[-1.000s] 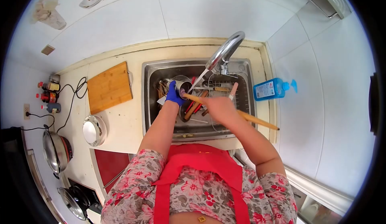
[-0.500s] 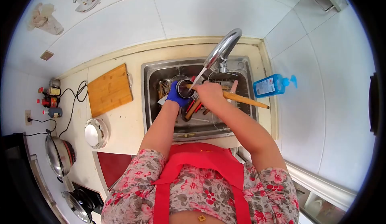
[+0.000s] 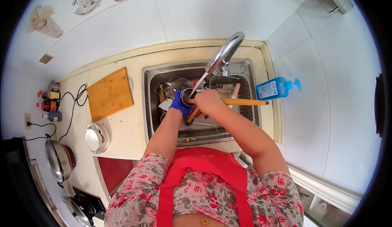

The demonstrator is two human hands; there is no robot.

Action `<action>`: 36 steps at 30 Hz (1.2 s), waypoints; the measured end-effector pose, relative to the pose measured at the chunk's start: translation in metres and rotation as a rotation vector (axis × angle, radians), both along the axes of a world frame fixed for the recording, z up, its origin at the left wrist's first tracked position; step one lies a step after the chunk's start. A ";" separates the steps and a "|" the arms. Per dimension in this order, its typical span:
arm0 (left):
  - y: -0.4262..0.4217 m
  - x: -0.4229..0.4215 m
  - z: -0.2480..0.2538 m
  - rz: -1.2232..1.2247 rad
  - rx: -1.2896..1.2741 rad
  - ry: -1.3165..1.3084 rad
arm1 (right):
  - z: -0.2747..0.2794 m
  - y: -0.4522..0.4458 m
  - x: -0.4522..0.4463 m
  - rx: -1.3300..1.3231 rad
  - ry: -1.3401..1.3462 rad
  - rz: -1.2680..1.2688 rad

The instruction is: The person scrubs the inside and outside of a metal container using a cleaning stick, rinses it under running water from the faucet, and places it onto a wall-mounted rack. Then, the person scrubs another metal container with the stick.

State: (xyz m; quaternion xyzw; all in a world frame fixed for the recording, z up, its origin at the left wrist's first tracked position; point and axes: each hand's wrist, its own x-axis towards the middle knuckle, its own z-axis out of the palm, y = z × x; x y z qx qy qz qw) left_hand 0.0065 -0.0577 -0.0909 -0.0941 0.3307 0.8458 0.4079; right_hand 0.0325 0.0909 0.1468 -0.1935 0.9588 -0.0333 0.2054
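My left hand, in a blue glove, is wrapped round a metal cup over the sink. Bare, my right hand grips a long wooden stick, whose left end reaches the cup's mouth; its tip is hidden inside. Water from the chrome faucet runs down to the cup. Below the hands, the sink holds wooden and red-handled utensils, and a wire rack stands at its right.
A wooden cutting board lies left of the sink, with a lidded round container nearer me. Bottles, a black cord and a pan are farther left. A blue soap bottle is at the right.
The right hand's stick has swung from a slant to nearly level, its right end rising. The cup's mouth has turned toward the camera and moved slightly toward me since the half-second-old frame.
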 end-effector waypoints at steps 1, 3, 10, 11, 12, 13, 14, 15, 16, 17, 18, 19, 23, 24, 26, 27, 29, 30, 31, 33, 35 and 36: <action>-0.006 0.000 -0.042 -0.018 -0.275 0.471 | 0.005 0.007 -0.003 -0.053 0.030 -0.040; -0.001 0.005 0.000 -0.105 -0.470 0.665 | 0.009 0.012 -0.007 -0.003 0.014 -0.081; 0.024 0.000 0.085 0.160 0.043 -0.523 | 0.008 0.019 -0.005 0.047 -0.049 -0.026; 0.025 0.000 0.084 0.161 0.042 -0.523 | 0.001 0.025 -0.006 -0.014 -0.008 -0.099; 0.026 -0.001 0.081 0.225 0.049 -0.527 | -0.008 0.032 -0.007 -0.076 0.033 -0.169; 0.024 -0.002 0.079 0.291 0.053 -0.529 | -0.022 0.037 -0.004 -0.073 0.059 -0.169; 0.023 -0.003 0.072 0.355 0.059 -0.529 | -0.024 0.033 0.000 -0.077 0.060 -0.165; 0.019 -0.005 0.066 0.300 0.065 -0.538 | -0.024 0.032 0.006 -0.024 0.018 -0.168; 0.019 -0.008 0.060 0.301 0.068 -0.534 | -0.025 0.032 0.011 0.030 -0.023 -0.175; 0.020 -0.008 0.057 0.319 0.031 -0.536 | -0.024 0.033 0.017 0.033 -0.023 -0.177; 0.021 -0.009 0.054 0.341 -0.005 -0.537 | -0.024 0.034 0.022 -0.129 -0.054 -0.217; 0.020 -0.007 0.050 0.432 -0.065 -0.496 | -0.024 0.036 0.024 -0.293 -0.087 -0.254; -0.004 -0.019 0.038 0.716 -0.304 -0.319 | -0.022 0.068 0.023 -0.568 -0.480 -0.428; -0.009 -0.022 0.038 0.728 -0.303 -0.317 | -0.021 0.079 0.027 -0.715 -0.642 -0.560; -0.017 -0.026 0.038 0.801 -0.265 -0.134 | -0.012 0.093 0.037 -0.854 -0.810 -0.685; -0.022 -0.030 0.043 0.820 -0.151 -0.255 | 0.001 0.097 0.042 -0.912 -0.831 -0.774; -0.020 -0.028 0.060 0.842 -0.259 -0.187 | 0.006 0.106 0.052 -0.965 -0.847 -0.862; -0.018 -0.027 0.070 0.853 -0.374 -0.118 | 0.001 0.111 0.057 -1.019 -0.817 -0.879; -0.016 -0.025 0.079 0.788 -0.611 0.006 | -0.002 0.113 0.060 -1.073 -0.786 -0.896; -0.005 -0.026 0.046 0.760 -0.932 0.379 | -0.004 0.106 0.062 -1.046 -0.713 -0.854; 0.007 -0.024 0.049 0.671 -0.941 0.536 | -0.012 0.093 0.067 -1.023 -0.641 -0.820; 0.011 -0.025 0.046 0.669 -0.939 0.537 | -0.020 0.085 0.068 -0.947 -0.449 -0.762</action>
